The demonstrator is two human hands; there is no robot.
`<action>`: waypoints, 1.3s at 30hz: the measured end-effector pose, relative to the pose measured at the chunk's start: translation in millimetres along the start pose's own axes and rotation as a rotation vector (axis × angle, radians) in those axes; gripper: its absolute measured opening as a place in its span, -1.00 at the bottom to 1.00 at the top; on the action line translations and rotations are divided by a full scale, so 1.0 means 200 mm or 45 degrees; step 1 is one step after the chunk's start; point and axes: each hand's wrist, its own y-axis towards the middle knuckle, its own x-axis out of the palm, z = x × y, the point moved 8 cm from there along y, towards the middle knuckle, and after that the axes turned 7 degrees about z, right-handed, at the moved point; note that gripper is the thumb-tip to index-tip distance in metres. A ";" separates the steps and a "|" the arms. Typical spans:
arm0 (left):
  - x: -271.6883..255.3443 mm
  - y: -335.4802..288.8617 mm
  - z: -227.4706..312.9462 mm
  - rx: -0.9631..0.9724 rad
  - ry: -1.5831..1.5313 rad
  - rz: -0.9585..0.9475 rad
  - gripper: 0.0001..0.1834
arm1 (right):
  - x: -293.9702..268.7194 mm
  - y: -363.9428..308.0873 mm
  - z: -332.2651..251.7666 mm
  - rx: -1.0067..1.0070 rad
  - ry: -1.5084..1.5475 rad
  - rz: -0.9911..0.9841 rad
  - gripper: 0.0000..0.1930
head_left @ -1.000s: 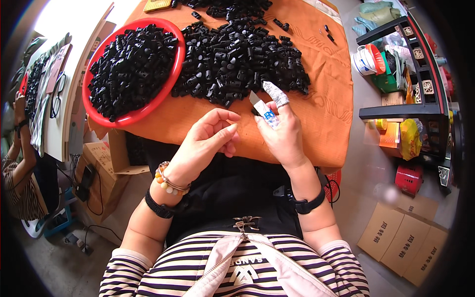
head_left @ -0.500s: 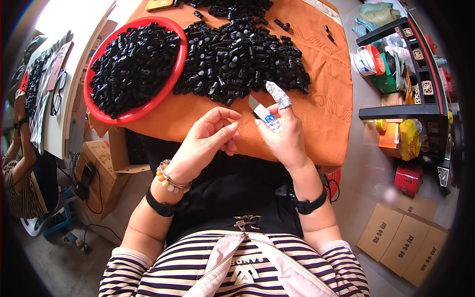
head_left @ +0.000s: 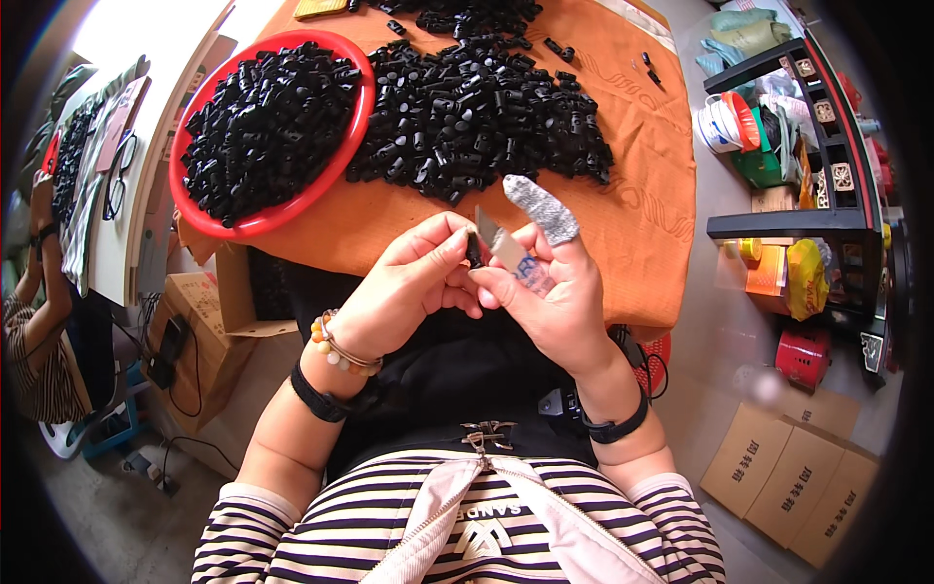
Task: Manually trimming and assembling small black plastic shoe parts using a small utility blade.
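Note:
My left hand (head_left: pixel 420 268) is closed, thumb against forefinger, on a small black plastic part (head_left: pixel 474 251). My right hand (head_left: pixel 553 287) grips a small blade (head_left: pixel 485 226) whose handle end is wrapped in white material with blue print (head_left: pixel 525 271). The blade stands up beside the black part, and the two hands nearly meet over the near edge of the table. A grey knitted finger cover (head_left: pixel 543 209) sits on my right forefinger. Beyond my hands lies a heap of similar black parts (head_left: pixel 467 117) on the orange cloth (head_left: pixel 642 214).
At the left, a red round tray (head_left: pixel 368 92) is piled with black parts. Cardboard boxes stand below it (head_left: pixel 195 331). A black shelf (head_left: pixel 798 224) with bags and tubs is at the right, near flattened cartons (head_left: pixel 778 477). A mirrored reflection shows at far left.
My hands have come closer together. The black part now shows at my left fingertips, and the blade has turned more upright beside it as my right hand shifted left.

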 end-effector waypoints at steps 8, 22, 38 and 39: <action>-0.04 0.00 0.03 0.080 -0.150 0.029 -0.77 | -0.04 0.00 -0.03 -0.034 0.167 0.005 -0.41; -0.04 -0.02 0.02 -0.065 -0.255 0.023 -0.85 | 0.04 -0.03 0.03 0.047 -0.079 -0.036 -0.56; -0.01 -0.03 0.02 -0.104 -0.277 -0.043 -0.87 | 0.03 -0.05 0.03 0.030 -0.050 -0.050 -0.62; -0.02 -0.03 0.02 -0.105 -0.271 -0.040 -0.87 | 0.03 -0.05 0.03 0.036 -0.045 -0.051 -0.62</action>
